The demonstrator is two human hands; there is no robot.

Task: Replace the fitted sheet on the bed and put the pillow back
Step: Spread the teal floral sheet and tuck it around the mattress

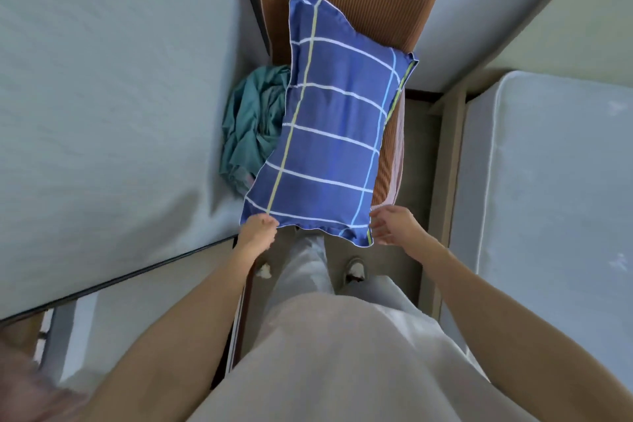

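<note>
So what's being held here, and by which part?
The blue checked pillow. The left hand pinches its near left corner. The right hand is at the near right corner with fingers loose, not clearly gripping.

The pillow hides part of the crumpled green sheet behind it.

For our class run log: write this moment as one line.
left hand: pinches blue checked pillow corner | right hand: open at other corner | teal sheet: crumpled beside pillow
</note>
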